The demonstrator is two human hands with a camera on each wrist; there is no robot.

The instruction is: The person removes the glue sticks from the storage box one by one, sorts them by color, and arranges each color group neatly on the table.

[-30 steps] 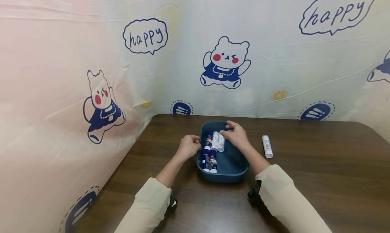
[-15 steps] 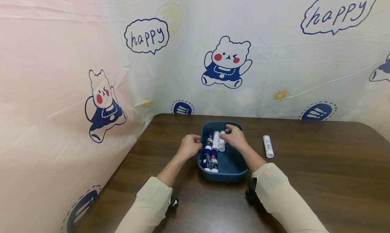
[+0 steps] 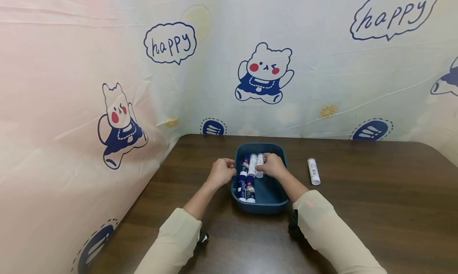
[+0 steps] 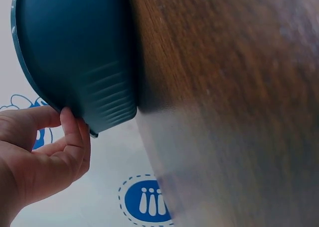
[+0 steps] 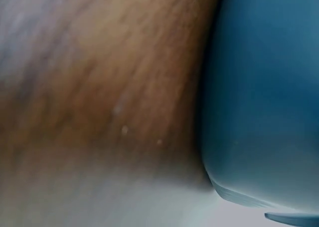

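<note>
From the head view, I see two pale sleeves reaching over a brown wooden table (image 3: 358, 214) to a blue bin (image 3: 261, 208). The left hand (image 3: 222, 172) is at the bin's left rim, thumb and fingers close together. The right hand (image 3: 274, 166) reaches inside, bent over the rightmost white tube (image 3: 259, 173); its own fingers hide part of the contact, so I can't tell whether it pinches that tube or just touches it. Just left of it lies another white tube (image 3: 252, 167), then a dark blue tube (image 3: 245, 167), making a row at the far end. Nearer the person, two more blue tubes (image 3: 245, 189) lie side by side along the left wall. A loose white tube (image 3: 313, 171) rests on the table, right of the bin. Behind it all hangs a cloth (image 3: 322, 67) printed with winking bears and "happy" bubbles.

From the left wrist, the left hand plainly pinches the bin's rim between thumb and fingers, the ribbed outer wall beside it.

From the right wrist, the bin's smooth side fills the right, against blurred tabletop.
</note>
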